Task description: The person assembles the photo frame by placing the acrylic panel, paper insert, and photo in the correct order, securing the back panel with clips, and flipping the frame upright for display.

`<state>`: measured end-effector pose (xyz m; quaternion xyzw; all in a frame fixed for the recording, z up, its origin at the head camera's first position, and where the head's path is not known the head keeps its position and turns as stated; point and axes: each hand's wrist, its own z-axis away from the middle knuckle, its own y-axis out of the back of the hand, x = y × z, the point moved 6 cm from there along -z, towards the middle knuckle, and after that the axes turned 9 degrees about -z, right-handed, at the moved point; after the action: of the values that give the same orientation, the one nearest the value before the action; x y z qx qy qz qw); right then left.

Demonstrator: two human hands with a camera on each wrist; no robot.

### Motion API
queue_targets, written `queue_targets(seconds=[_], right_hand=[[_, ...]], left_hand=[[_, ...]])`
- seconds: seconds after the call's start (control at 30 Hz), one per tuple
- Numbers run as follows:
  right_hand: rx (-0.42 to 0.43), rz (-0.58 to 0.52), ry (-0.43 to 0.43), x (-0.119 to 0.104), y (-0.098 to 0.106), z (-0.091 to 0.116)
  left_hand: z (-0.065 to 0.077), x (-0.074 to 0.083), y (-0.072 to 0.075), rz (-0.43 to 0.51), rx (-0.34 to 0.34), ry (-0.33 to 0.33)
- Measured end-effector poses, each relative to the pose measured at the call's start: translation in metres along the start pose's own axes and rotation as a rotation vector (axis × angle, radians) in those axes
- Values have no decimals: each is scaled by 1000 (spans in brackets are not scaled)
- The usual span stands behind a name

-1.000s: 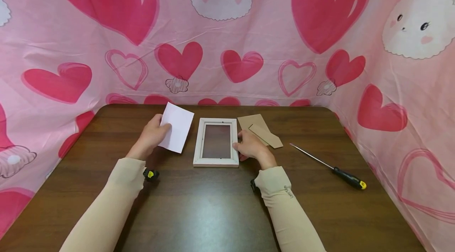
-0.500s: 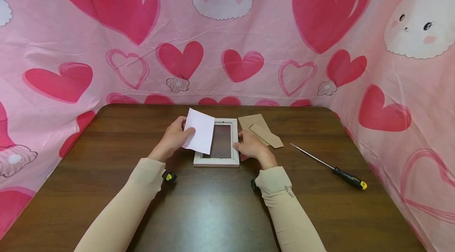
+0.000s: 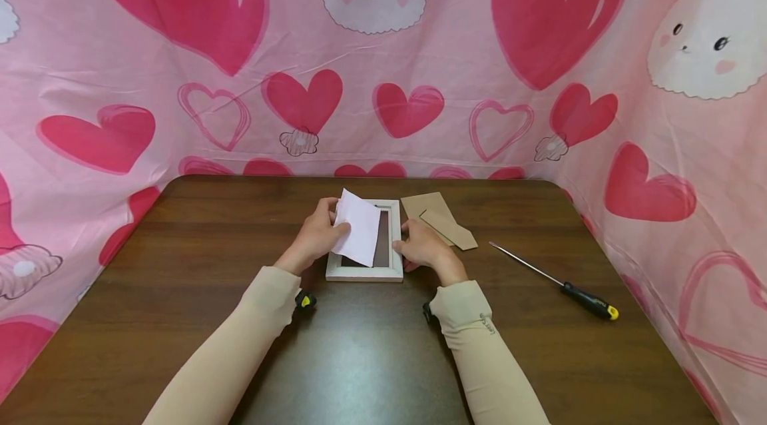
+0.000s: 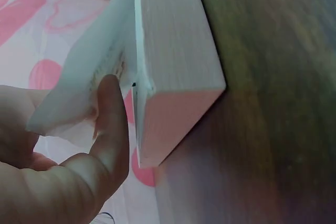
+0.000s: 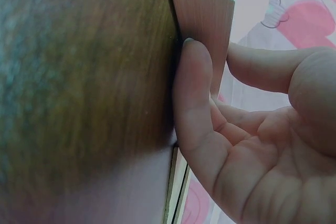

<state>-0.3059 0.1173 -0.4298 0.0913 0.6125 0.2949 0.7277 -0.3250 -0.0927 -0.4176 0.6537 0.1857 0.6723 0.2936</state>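
Observation:
A white picture frame (image 3: 365, 274) lies on the table with its recess facing up. My left hand (image 3: 317, 232) pinches a sheet of white paper (image 3: 359, 228) by its left edge, thumb on top. Tilted, the sheet overlaps much of the frame's opening. In the left wrist view, faint markings show on the paper's (image 4: 89, 72) underside, close over the frame's edge (image 4: 178, 30). My right hand (image 3: 424, 245) grips the frame's right side. In the right wrist view, its thumb reaches the top edge and a finger lies along the outer side of the frame (image 5: 205, 24).
Right of the frame lies a brown backing board (image 3: 422, 202) with a stand flap (image 3: 449, 228) across it. A screwdriver (image 3: 590, 298) with a black and yellow handle rests further right on the wooden table (image 3: 359, 358). Pink heart-patterned cloth (image 3: 299, 45) hangs behind.
My left hand has carried the paper rightward, from beside the frame to over its opening. My right hand and the frame have stayed in place.

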Motion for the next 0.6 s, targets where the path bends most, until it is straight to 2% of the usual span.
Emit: queue_targets(seconds=[0.2,0.47,0.6], right_hand=[[-1,24,4,-1,2,-2],[-5,41,-4,0,5,-6],[-8,46,-2,1,7,-9]], left_hand=[[2,7,-2,-81,0,-48],[4,14,-5,-316,-20,-150],[7,18,-9,-386,-36,-164]])
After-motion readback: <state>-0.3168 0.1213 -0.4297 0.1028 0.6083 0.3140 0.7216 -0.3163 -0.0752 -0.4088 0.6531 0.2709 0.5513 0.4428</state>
